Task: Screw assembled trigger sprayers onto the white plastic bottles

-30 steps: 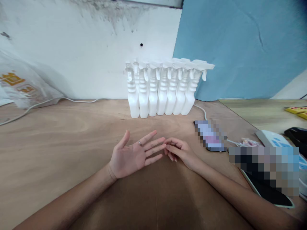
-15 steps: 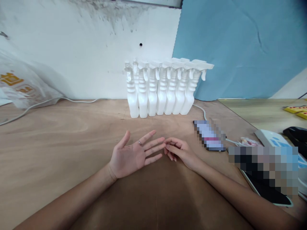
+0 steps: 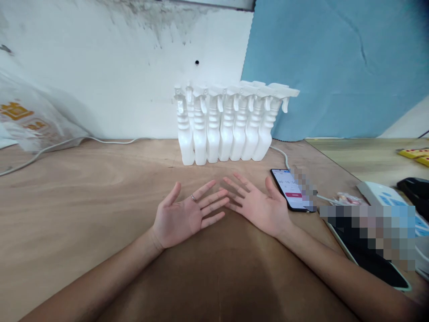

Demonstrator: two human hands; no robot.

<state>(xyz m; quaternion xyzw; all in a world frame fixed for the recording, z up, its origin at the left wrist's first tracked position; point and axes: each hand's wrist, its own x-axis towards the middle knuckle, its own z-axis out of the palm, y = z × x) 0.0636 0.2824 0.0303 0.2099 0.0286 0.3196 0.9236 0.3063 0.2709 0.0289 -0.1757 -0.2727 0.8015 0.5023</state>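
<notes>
My left hand [image 3: 182, 219] is palm up over the wooden table [image 3: 83, 214], fingers spread, with a ring on one finger and nothing in it. Palm up as well, my right hand [image 3: 261, 208] has its fingers apart and holds nothing. The fingertips of both hands meet or nearly meet in the middle; I cannot tell if they touch. Beyond them stand several white spray bottles [image 3: 226, 129] in a tight upright group, their trigger heads mostly pointing right. A phone [image 3: 284, 188] with a lit timer screen lies just right of my right hand.
At the back left sits a white plastic bag [image 3: 43, 120] beside a pale cable [image 3: 114, 142]. A blue cloth [image 3: 318, 76] hangs on the wall. Along the right are a white and blue box [image 3: 372, 190], a dark flat device [image 3: 375, 264] and yellow items [image 3: 415, 154].
My right hand has turned from a loosely curled, palm-down pose to palm up with fingers spread. My left hand has barely moved. The phone's screen now shows more clearly.
</notes>
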